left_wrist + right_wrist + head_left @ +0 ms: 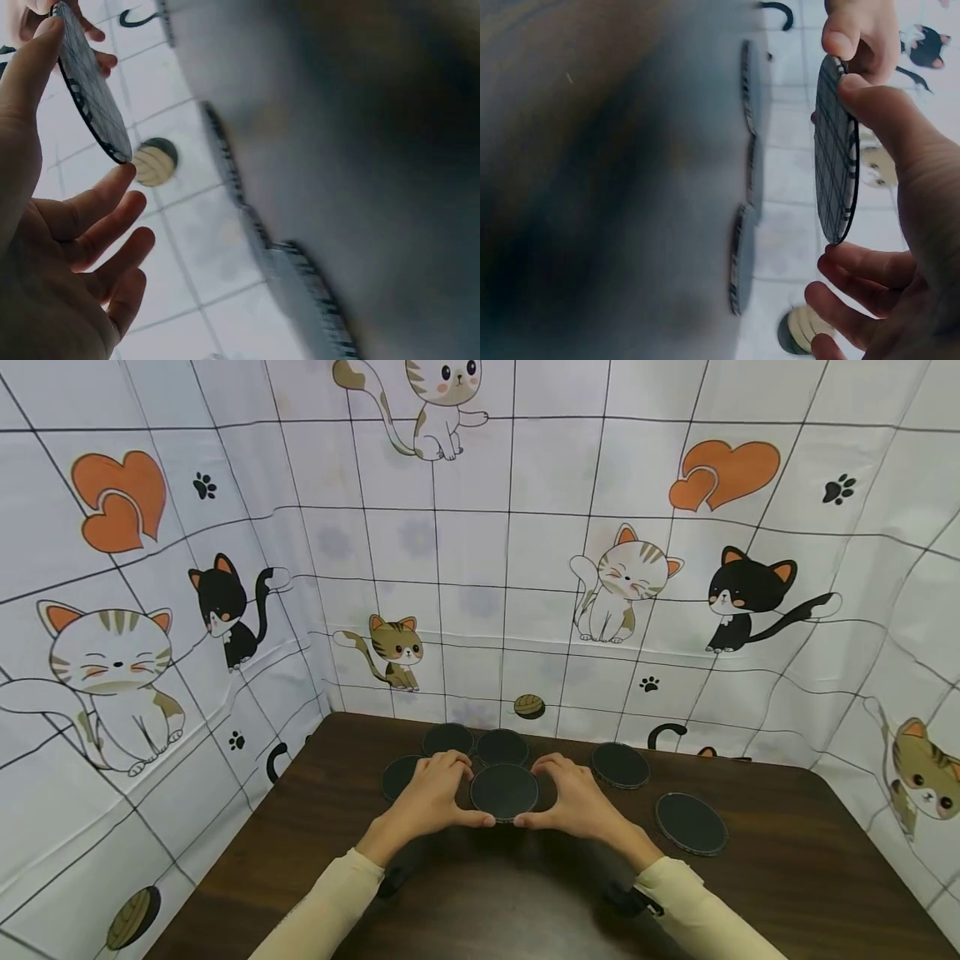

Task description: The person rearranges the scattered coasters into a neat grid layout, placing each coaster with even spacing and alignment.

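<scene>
A round dark coaster is held level between both hands, raised off the tabletop. My left hand pinches its left side, with the thumb at the near edge and a fingertip at the far edge. On the opposite side my right hand does the same. Both thumbs come close together at the near rim. In the left wrist view the lifted coaster shows a pale lined underside, and the other left fingers are loosely bent below it. The right wrist view shows the coaster with a plaid underside.
Matching coasters lie on the dark wooden table: one at left, two at the back, and two at right. A white cat-print sheet surrounds the table's back and sides.
</scene>
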Action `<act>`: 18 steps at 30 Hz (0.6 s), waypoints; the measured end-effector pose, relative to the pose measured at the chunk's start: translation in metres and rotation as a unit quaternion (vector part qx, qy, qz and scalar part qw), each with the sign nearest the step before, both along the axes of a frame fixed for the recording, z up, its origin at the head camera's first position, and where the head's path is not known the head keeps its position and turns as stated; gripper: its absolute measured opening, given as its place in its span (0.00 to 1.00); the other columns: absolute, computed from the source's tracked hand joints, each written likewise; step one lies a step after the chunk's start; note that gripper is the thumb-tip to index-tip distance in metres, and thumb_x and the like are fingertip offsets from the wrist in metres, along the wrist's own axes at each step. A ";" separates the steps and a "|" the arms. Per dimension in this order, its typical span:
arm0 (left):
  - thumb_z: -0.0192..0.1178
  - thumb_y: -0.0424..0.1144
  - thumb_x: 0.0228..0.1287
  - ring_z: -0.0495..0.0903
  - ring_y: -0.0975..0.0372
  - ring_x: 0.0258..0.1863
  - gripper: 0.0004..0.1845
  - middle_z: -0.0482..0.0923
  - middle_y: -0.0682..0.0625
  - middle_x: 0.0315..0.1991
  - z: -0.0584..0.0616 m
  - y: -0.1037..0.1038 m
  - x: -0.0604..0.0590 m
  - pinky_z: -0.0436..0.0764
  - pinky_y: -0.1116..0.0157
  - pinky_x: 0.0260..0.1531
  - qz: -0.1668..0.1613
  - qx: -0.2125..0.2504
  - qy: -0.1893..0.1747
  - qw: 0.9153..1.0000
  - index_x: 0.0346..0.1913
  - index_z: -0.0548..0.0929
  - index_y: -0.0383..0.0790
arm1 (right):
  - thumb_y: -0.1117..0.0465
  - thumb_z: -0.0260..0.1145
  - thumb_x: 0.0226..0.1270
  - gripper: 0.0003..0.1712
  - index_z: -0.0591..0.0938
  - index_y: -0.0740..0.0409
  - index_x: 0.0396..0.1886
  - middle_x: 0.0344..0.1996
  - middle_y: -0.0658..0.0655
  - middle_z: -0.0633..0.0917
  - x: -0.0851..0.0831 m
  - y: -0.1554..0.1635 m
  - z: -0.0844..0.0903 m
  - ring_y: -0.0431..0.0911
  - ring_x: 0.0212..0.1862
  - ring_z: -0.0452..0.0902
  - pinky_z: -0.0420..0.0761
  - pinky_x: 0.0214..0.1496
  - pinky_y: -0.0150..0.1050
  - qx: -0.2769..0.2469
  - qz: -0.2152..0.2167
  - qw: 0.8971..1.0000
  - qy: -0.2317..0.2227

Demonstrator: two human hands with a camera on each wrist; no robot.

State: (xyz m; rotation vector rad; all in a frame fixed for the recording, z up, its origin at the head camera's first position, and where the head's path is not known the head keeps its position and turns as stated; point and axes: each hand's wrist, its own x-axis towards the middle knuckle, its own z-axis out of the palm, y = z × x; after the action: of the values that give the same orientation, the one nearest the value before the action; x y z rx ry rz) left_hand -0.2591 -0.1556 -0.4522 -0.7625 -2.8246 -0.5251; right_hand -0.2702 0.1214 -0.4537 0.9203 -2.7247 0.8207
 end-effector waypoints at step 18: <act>0.72 0.72 0.47 0.68 0.49 0.62 0.38 0.71 0.45 0.63 -0.030 -0.019 0.009 0.66 0.45 0.59 -0.002 -0.053 -0.031 0.998 0.46 0.81 0.43 | 0.24 0.76 0.45 0.48 0.81 0.59 0.50 0.48 0.54 0.78 0.003 -0.034 -0.044 0.52 0.49 0.75 0.73 0.53 0.58 0.077 -0.003 0.997 -0.019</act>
State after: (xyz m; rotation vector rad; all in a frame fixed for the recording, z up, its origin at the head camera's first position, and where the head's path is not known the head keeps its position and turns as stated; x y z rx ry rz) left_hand -0.2505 -0.1746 -0.4817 -0.7826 -2.9300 -0.4081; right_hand -0.2675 0.0873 -0.4982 0.9332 -2.8544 0.6398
